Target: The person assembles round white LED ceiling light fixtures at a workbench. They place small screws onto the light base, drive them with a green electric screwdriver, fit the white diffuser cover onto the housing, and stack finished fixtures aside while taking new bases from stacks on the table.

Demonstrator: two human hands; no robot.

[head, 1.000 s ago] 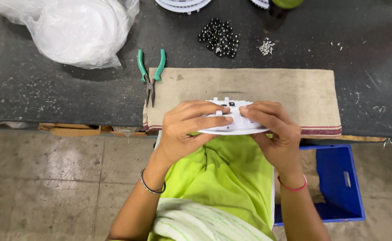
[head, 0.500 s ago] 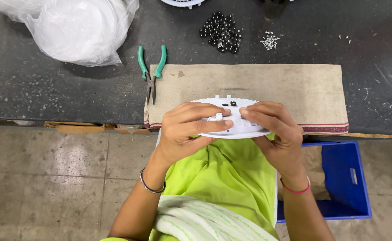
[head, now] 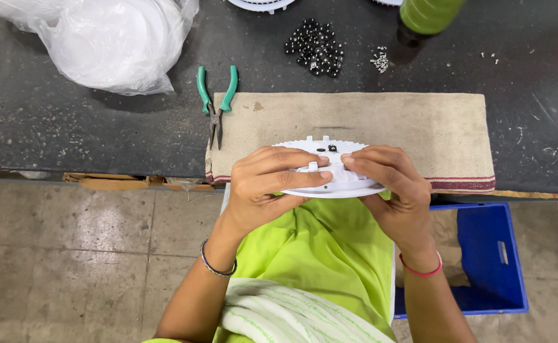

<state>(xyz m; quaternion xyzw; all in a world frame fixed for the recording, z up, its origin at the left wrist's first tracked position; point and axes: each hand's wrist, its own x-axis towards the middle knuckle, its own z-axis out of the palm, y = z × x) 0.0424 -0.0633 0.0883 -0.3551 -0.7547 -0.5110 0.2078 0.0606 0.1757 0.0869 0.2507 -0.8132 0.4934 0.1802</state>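
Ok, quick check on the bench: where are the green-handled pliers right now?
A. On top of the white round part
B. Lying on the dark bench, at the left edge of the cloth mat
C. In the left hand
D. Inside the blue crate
B: the green-handled pliers lie untouched on the dark bench at the left edge of the cloth mat, while the left hand and the right hand both hold the white round part.

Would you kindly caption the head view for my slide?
Both hands, left hand and right hand, grip a round white plastic disc above a beige cloth mat.
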